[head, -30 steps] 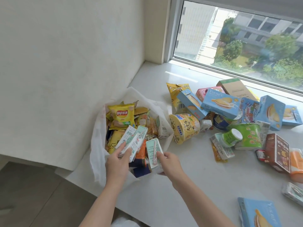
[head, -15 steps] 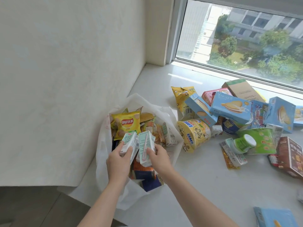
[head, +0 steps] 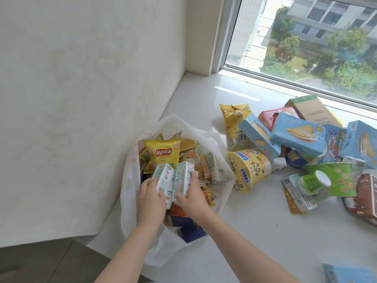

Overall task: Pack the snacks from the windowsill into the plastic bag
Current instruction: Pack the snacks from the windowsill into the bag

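Right now the small drink cartons are going into the white plastic bag (head: 130, 180), which sits open at the near left corner of the windowsill (head: 255, 231), against the wall. The left hand (head: 150, 199) grips one carton (head: 165, 182) and the right hand (head: 191, 196) grips another (head: 183, 179), fingers curled round each, both held side by side just above the heap already inside. A yellow Lay's chip bag (head: 163, 154) lies on top at the back of that heap. Out to the right, still unpacked, are a yellow instant noodle cup (head: 252, 170) on its side, light blue biscuit boxes (head: 297, 133), a green bottle (head: 314, 181) and more.

The bag looks crowded and its near edge sags over the sill's lip; I would guess cartons dropped on that loose pile could slide forward and spill toward the floor, or crush the chips beneath.
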